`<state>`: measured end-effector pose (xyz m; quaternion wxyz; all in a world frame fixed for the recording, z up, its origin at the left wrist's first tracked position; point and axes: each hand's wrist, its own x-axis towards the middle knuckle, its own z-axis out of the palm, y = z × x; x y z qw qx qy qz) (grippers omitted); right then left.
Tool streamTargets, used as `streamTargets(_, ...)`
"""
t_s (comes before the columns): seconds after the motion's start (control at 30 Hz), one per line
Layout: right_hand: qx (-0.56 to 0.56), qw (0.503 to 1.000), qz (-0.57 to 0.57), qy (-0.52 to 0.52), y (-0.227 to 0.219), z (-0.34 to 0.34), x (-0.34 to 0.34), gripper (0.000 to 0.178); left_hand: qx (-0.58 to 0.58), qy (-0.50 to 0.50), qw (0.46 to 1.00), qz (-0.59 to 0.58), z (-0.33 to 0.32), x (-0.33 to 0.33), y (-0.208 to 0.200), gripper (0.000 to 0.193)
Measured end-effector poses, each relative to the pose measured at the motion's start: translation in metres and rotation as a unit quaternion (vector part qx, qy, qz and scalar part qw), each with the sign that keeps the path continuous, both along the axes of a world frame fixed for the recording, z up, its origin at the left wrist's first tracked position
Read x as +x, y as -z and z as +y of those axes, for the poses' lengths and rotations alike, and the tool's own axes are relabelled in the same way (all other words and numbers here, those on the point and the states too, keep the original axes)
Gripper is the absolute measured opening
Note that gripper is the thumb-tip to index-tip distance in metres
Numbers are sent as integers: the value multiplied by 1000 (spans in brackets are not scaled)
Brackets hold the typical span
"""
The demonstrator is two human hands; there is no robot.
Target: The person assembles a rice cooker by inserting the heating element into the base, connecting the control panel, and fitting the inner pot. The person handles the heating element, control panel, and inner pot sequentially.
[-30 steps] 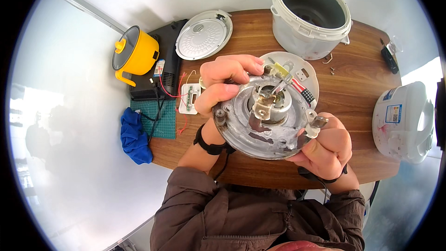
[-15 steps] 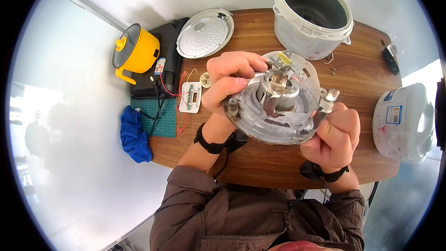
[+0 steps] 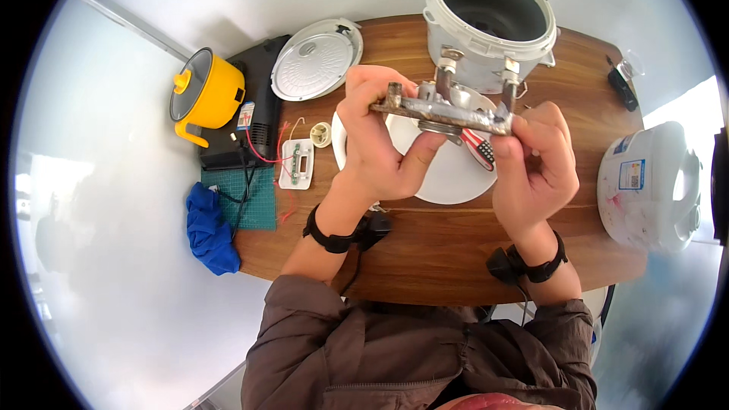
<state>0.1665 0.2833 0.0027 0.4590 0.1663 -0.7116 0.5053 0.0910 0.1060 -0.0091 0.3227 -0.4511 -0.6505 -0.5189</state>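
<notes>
A rice cooker heating plate (image 3: 465,115), round, grey and stained, is held up edge-on between both hands above the table. Metal terminals stick up from its top side. My left hand (image 3: 377,137) grips its left edge, with the thumb under the centre and the fingers behind. My right hand (image 3: 541,171) pinches its right end between thumb and fingers. Below it lies a round white cover (image 3: 444,186), partly hidden by the plate and hands. A tool with a red and black handle (image 3: 480,153) rests on that cover.
A white cooker body (image 3: 486,45) stands at the back, a lid (image 3: 315,61) left of it. Leftward are a yellow pot (image 3: 213,91), a small circuit board in white housing (image 3: 296,165), wires, a green mat (image 3: 258,209) and a blue cloth (image 3: 209,228). A white jug (image 3: 645,186) stands right.
Both hands have tilted the heating plate from showing its broad face to nearly edge-on. My left thumb now presses underneath, and the white cover and the tool's handle have come into sight.
</notes>
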Motion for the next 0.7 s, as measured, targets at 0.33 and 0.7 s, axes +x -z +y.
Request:
streamTargets(0.33,-61,998,-32,-3,11,3,-12,20,-6,-66,998,15,-3,-1,1,53)
streamTargets(0.7,-139,974,-24,-178,-3,17,-10,40,-44,-165,966,194,-11,2,-12,74)
